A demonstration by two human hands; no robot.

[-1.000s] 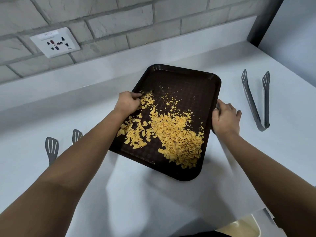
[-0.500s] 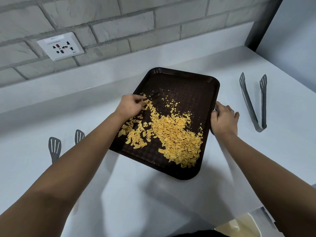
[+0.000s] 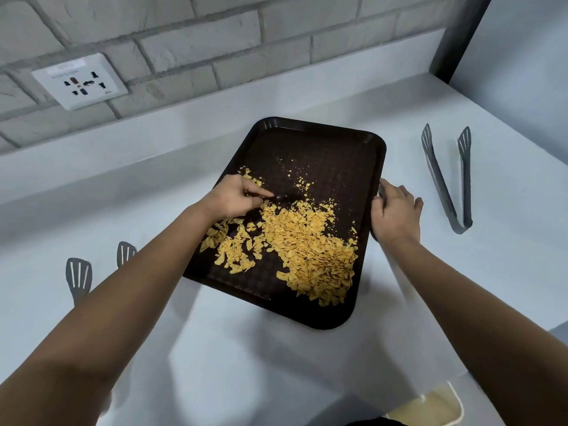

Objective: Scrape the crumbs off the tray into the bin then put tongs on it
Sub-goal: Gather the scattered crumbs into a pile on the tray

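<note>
A dark brown tray (image 3: 319,149) lies on the white counter, rotated a little. Yellow crumbs (image 3: 307,250) are piled over its near right half, with a thinner patch on the near left. My left hand (image 3: 236,196) is over the tray's left middle, fingers pinched on what looks like a small dark scraper (image 3: 281,197) that touches the far edge of the pile. My right hand (image 3: 395,212) grips the tray's right rim. Grey tongs (image 3: 447,182) lie on the counter to the right of the tray, arms spread, untouched.
A second pair of grey tongs (image 3: 78,276) lies at the left, partly hidden by my left forearm. A cream bin (image 3: 430,405) shows below the counter's near right edge. A brick wall with a socket (image 3: 80,81) and a raised ledge run behind the tray.
My left hand has moved from the tray's left rim in towards its middle, pushing crumbs to the near right. The right hand has kept its hold on the rim.
</note>
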